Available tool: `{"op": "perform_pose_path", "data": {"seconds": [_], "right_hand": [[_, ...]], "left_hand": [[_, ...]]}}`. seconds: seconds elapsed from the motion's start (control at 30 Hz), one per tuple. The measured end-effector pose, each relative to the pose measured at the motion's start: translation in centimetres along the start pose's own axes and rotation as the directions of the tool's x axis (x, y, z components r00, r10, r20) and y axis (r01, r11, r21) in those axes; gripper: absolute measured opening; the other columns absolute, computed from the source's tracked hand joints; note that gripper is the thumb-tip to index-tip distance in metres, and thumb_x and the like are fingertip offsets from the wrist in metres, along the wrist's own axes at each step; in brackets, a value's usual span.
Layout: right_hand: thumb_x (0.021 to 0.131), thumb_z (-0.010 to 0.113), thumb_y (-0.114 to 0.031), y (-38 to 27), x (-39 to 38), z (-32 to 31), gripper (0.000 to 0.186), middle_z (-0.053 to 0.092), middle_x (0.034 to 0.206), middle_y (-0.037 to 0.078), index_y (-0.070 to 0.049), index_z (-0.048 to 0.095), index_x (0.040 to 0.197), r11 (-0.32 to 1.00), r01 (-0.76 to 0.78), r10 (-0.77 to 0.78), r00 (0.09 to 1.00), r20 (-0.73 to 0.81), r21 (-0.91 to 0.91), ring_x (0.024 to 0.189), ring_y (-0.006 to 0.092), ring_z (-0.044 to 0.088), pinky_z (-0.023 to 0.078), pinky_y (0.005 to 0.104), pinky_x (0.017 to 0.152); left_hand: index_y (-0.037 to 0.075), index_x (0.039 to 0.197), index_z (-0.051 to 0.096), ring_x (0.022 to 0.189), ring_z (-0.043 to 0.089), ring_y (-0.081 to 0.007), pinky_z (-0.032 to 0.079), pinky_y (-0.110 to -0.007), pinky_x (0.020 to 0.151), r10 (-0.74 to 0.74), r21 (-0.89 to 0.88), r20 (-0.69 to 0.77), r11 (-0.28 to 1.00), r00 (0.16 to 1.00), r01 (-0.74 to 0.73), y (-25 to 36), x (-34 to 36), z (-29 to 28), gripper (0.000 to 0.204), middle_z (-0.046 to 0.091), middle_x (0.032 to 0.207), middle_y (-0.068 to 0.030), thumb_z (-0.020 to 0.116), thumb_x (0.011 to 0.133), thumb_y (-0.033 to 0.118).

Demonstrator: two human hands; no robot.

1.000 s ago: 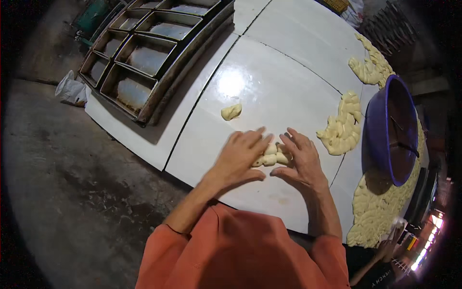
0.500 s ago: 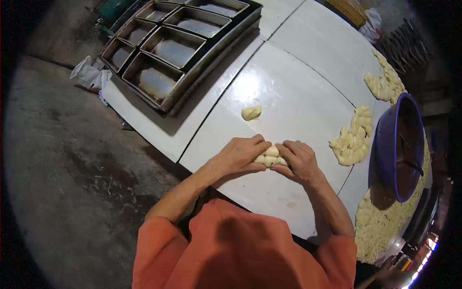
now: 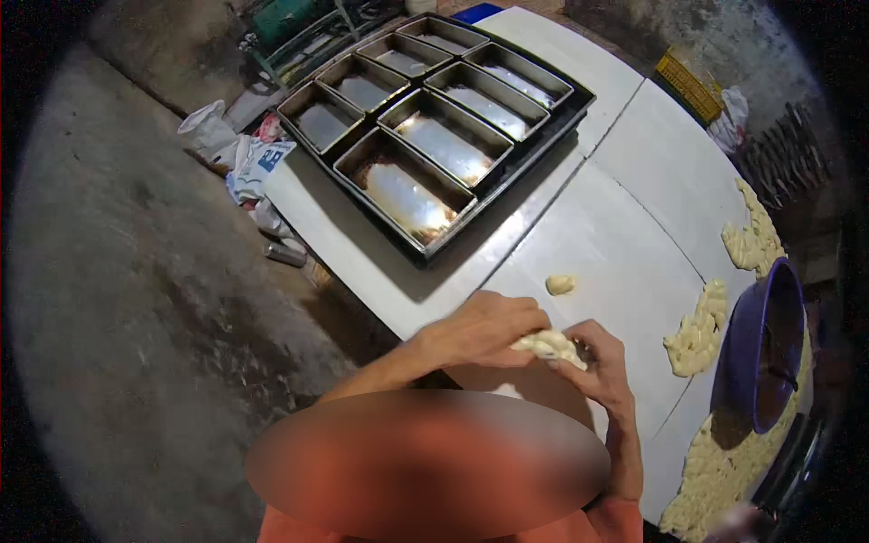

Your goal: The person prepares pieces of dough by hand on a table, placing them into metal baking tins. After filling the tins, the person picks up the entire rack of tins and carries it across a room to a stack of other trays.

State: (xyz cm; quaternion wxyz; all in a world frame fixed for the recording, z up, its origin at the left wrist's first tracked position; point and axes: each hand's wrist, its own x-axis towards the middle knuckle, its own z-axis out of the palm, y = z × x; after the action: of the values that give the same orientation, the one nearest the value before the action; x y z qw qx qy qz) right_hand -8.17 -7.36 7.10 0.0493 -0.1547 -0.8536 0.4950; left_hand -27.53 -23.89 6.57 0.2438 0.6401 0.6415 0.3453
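Between both hands I hold a lumpy, pale piece of dough [image 3: 549, 345] just over the near part of the white table [image 3: 604, 240]. My left hand [image 3: 489, 328] is closed on its left end, and the fingertips are partly hidden. At its right end, my right hand [image 3: 599, 362] grips with thumb and bent fingers. A small dough lump [image 3: 560, 285] lies on the table just beyond my hands.
A dark frame of empty loaf tins [image 3: 446, 145] stands at the far left of the table. On the right are a purple basin [image 3: 744, 348], dough strips [image 3: 697, 330] and a wide dough sheet [image 3: 724, 471]. Plastic bags [image 3: 253, 167] hang by the left edge, and a yellow crate [image 3: 688, 83] is behind.
My view has shifted, bringing the tins more fully into sight. Both hands have lifted the dough off the table, and it is now tilted and bunched between them.
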Motion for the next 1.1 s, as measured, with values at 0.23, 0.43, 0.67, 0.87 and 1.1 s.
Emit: {"op": "perform_pose_path", "data": {"seconds": [0.23,0.43,0.67,0.87,1.1], "right_hand": [[0.084,0.08,-0.03,-12.2,12.9,8.1,0.037,0.065,0.104,0.012,-0.007,0.068,0.11,0.954,0.245,-0.284,0.922,-0.262,-0.173,0.089,0.0287,0.068,0.055,0.0377,0.076],[0.092,0.069,-0.04,-12.5,21.2,14.4,0.039,0.066,0.105,0.014,-0.008,0.064,0.113,0.864,0.058,-0.159,0.974,-0.161,-0.499,0.094,0.0346,0.066,0.054,0.0454,0.078],[0.088,0.074,-0.028,-13.4,20.8,13.4,0.061,0.065,0.122,0.017,-0.008,0.052,0.141,0.862,0.011,-0.104,0.982,-0.157,-0.507,0.111,0.0369,0.062,0.051,0.043,0.093],[0.083,0.078,-0.028,-11.7,20.6,13.4,0.051,0.067,0.108,0.012,-0.009,0.061,0.127,0.811,0.004,-0.024,0.999,-0.026,-0.584,0.097,0.0327,0.063,0.048,0.0429,0.087],[0.082,0.078,-0.033,-11.1,21.3,13.6,0.046,0.066,0.098,0.01,-0.009,0.065,0.119,0.828,0.035,-0.072,0.996,-0.044,-0.559,0.091,0.0299,0.064,0.048,0.0411,0.082]], "left_hand": [[0.013,0.119,0.068,0.093,0.068,-0.0309,0.056,-0.041,0.078,-0.077,0.302,0.051,0.951,0.996,0.058,-3.4,-4.0,-20.2,0.042,0.067,0.108,-0.0097,0.074,0.083,0.034],[0.013,0.121,0.066,0.105,0.066,-0.0324,0.054,-0.044,0.084,-0.104,0.396,0.233,0.918,0.967,0.003,-14.8,-3.4,-25.3,0.046,0.066,0.114,-0.0109,0.074,0.083,0.037],[0.016,0.121,0.065,0.099,0.068,-0.0313,0.056,-0.045,0.078,-0.055,0.495,0.241,0.866,0.969,-0.074,-16.1,-3.5,-24.9,0.045,0.068,0.11,-0.0084,0.078,0.081,0.032],[0.014,0.115,0.065,0.098,0.068,-0.0309,0.056,-0.042,0.077,0.022,0.549,0.233,0.822,0.972,-0.15,-15.8,-2.0,-23.8,0.029,0.068,0.103,-0.0079,0.067,0.086,0.014],[0.013,0.11,0.067,0.093,0.066,-0.032,0.052,-0.047,0.082,0.002,0.447,0.342,0.879,0.94,-0.164,-16.3,-1.8,-23.4,0.036,0.067,0.094,-0.0094,0.075,0.082,0.035]]}}
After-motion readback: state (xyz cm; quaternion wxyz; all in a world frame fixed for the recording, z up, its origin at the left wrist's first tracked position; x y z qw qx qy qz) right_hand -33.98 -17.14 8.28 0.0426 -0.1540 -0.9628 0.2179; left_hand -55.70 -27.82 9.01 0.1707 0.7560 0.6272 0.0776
